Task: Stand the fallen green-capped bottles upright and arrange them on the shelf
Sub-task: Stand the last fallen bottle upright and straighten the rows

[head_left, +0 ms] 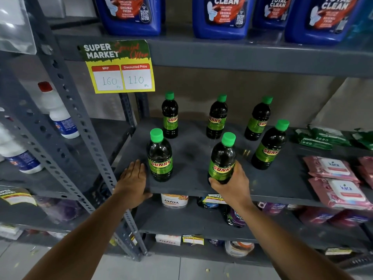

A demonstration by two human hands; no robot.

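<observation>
Several dark bottles with green caps and green "SUNNY" labels stand upright on the grey shelf point(189, 156). Three form a back row, among them the back left bottle point(170, 116) and the back right bottle point(258, 120). My right hand point(232, 184) grips the base of the front middle bottle point(223, 158) near the shelf's front edge. The front left bottle point(160, 156) stands just right of my left hand point(133, 178), which lies flat and open on the shelf, close to it but holding nothing. Another bottle point(269, 146) stands at the front right.
Pink wipe packs point(335, 178) and green packs point(319, 138) lie at the right of the same shelf. Blue cleaner jugs point(220, 15) fill the shelf above, with a price sign point(119, 66) hanging from it. A perforated grey upright point(84, 142) stands left; white bottles point(58, 112) sit beyond it.
</observation>
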